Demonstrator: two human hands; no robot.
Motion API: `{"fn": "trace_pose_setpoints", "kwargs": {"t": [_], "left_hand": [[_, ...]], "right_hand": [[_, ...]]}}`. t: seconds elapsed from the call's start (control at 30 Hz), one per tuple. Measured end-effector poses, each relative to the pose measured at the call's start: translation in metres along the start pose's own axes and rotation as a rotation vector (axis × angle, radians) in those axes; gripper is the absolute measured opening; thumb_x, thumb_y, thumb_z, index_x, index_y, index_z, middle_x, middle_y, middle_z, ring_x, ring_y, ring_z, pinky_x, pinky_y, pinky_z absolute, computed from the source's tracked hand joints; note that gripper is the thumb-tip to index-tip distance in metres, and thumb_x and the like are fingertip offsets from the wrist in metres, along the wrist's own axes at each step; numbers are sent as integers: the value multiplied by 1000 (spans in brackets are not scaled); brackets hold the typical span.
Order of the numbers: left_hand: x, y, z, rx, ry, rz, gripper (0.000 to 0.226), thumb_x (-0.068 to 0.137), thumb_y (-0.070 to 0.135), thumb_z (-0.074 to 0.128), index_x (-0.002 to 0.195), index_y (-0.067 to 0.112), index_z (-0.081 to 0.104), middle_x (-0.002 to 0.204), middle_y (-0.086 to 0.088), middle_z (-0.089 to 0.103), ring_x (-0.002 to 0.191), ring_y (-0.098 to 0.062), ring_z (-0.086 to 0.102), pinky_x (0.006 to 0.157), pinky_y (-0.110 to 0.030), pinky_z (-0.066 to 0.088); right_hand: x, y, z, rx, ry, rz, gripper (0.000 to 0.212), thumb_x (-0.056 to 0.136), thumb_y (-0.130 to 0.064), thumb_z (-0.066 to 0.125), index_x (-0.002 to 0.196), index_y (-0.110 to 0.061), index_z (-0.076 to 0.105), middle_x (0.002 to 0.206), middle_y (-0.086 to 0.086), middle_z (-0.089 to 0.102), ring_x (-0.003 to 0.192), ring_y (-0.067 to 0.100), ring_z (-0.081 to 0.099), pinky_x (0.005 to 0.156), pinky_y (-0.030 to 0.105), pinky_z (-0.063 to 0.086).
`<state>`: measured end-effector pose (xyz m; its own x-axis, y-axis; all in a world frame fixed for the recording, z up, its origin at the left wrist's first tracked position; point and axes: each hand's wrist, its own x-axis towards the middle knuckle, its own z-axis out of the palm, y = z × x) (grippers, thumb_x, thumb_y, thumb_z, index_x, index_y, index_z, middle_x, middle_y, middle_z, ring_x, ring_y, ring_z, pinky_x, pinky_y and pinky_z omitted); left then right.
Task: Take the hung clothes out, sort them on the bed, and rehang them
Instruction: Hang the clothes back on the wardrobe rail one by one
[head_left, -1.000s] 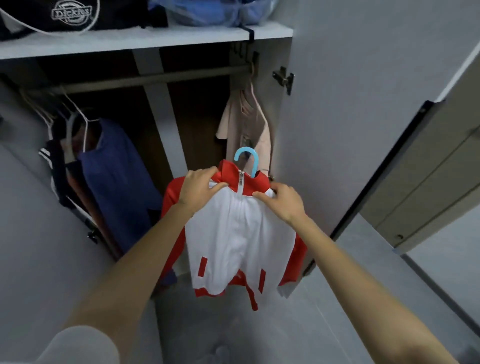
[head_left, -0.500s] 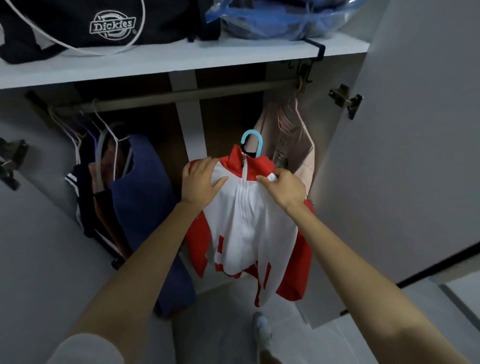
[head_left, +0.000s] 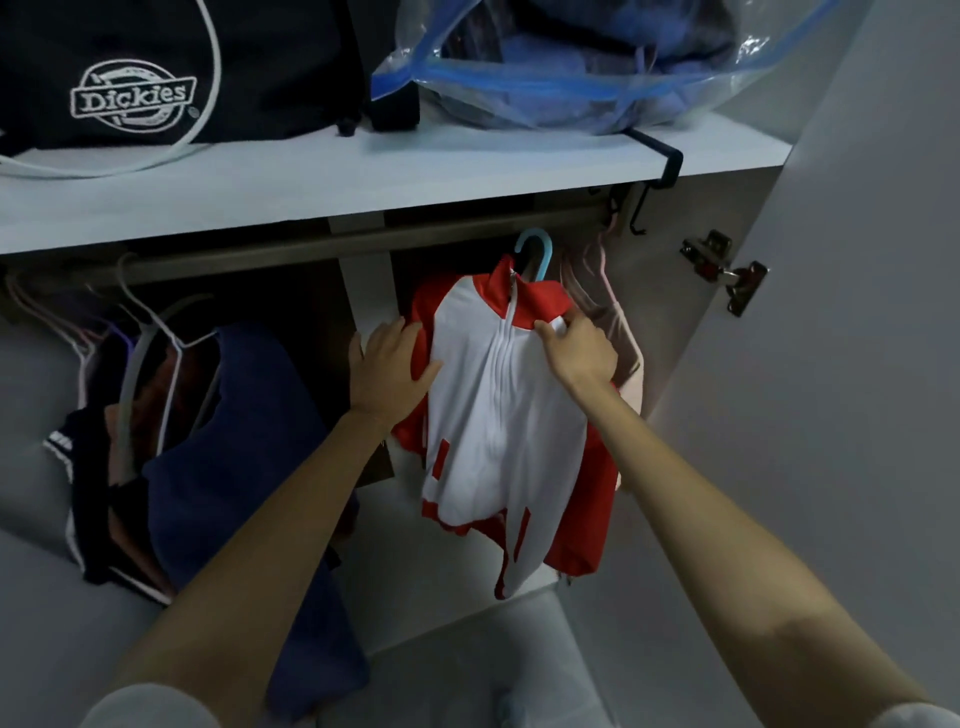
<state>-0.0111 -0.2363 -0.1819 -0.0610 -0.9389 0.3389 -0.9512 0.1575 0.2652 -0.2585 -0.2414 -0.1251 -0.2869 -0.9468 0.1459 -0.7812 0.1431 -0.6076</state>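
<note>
Rehang step, I judge. The red-and-white jacket is on its blue hanger, held up inside the wardrobe just under the rod, right of the centre divider. The hook is right at the rod, but I can't tell if it has caught.

My right hand pinches the fabric at the shoulder by the collar, fingers curled in. That grip carries the weight and steers the hook. My left hand lies flat on the other shoulder with fingers near straight and thumb across the white front. It grasps nothing and just stops the jacket swinging or sliding off the hanger.

The spot sits between the pink garment at the far right and the navy clothes bunched at the left, so there's a free stretch of rod. The hook needs to seat before I let go.
</note>
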Motion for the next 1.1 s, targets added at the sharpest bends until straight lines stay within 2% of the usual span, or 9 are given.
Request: {"fn": "trace_pose_setpoints", "kwargs": {"t": [0.2,0.43,0.67,0.77,0.83,1.1], "left_hand": [[22,6,11,-25,-14,-17,69,96,55,50,151,16,36,156,-12,36,145,-29,29,119,-57,7],[39,7,19,18,-40,-51,69,96,58,46,152,18,33,158,-9,33,146,-27,27,120,-57,8],[47,5,30,49,-63,-47,68,97,56,46,152,18,32,158,-10,34,146,-28,27,120,-56,9],[50,6,34,45,-73,-54,68,98,56,45,153,19,31,158,-9,32,147,-28,26,120,-55,7],[52,9,36,38,-69,-52,67,98,55,46,152,19,31,158,-9,33,147,-28,25,120,-55,6],[63,28,45,8,-82,-19,65,99,55,44,153,21,31,160,-8,30,149,-24,21,121,-53,-1]], "right_hand": [[47,-9,2,62,29,-17,42,96,-45,52,120,-11,57,115,15,66,107,37,62,83,40,47],[84,-8,14,115,10,-23,36,96,-41,53,121,-14,56,117,14,66,109,37,61,88,40,48],[100,14,24,139,-25,21,32,101,-31,44,119,-8,56,117,16,64,108,37,60,78,33,41],[105,22,20,165,-22,41,34,99,-28,45,127,-9,52,119,18,63,110,39,59,87,40,48],[110,27,14,184,-15,82,35,99,-25,44,130,-9,50,122,18,62,112,40,58,92,43,48],[118,41,0,110,58,170,29,101,-16,41,121,3,47,125,26,57,114,45,55,93,46,44]]}}
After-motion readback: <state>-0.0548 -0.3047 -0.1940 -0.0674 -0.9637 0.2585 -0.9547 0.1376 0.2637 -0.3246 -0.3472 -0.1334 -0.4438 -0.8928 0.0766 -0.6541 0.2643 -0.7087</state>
